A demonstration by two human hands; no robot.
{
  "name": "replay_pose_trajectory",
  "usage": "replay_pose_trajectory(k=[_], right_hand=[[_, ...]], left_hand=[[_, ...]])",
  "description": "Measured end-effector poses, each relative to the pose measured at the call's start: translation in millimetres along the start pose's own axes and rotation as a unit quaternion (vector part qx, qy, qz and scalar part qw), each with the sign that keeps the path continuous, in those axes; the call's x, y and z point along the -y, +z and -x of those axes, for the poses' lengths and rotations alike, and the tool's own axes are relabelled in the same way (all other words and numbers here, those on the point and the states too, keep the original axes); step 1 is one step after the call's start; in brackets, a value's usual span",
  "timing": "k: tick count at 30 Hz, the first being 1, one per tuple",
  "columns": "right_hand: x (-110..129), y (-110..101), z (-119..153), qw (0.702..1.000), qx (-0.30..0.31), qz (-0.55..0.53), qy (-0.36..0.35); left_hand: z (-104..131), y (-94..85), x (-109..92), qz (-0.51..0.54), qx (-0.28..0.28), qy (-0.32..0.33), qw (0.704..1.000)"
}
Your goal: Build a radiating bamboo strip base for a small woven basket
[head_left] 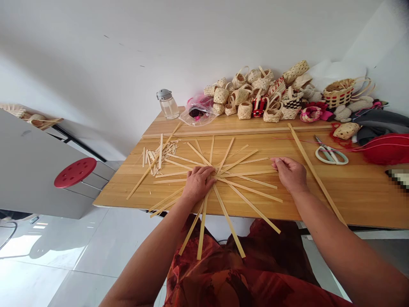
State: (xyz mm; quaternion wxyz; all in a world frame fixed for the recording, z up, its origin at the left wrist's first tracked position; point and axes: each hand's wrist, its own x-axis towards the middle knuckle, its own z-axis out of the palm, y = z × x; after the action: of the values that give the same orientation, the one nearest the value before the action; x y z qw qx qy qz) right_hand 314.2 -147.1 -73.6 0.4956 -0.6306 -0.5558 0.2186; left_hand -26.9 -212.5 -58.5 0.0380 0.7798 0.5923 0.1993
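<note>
Flat pale bamboo strips (252, 192) fan out like spokes from one crossing point on the wooden table, some ends reaching past its front edge over my lap. My left hand (200, 182) is closed over that crossing, its fingers bent and pressed on the strips, so the middle is partly hidden. To the right, my right hand (290, 174) pinches with thumb and forefinger at the outer end of one strip (251, 174) pointing right. Offcuts and thin slivers (156, 157) lie in a small heap left of the spokes.
Long strips lie left (153, 164) and right (315, 170) on the table (367, 200). Scissors (330, 155) rest at right, near red yarn (386, 149). Small woven baskets (244, 110), a plastic bag (200, 113) and a bottle (168, 105) line the back. A red stool (76, 172) stands left.
</note>
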Motion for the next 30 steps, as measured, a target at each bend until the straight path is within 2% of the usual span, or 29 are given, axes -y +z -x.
replay_pose_trajectory(k=[30], right_hand=[[3.3, -0.6, 1.6, 1.000, 0.001, -0.001, -0.007]], left_hand=[[-0.4, -1.9, -1.7, -0.005, 0.015, -0.013, 1.000]])
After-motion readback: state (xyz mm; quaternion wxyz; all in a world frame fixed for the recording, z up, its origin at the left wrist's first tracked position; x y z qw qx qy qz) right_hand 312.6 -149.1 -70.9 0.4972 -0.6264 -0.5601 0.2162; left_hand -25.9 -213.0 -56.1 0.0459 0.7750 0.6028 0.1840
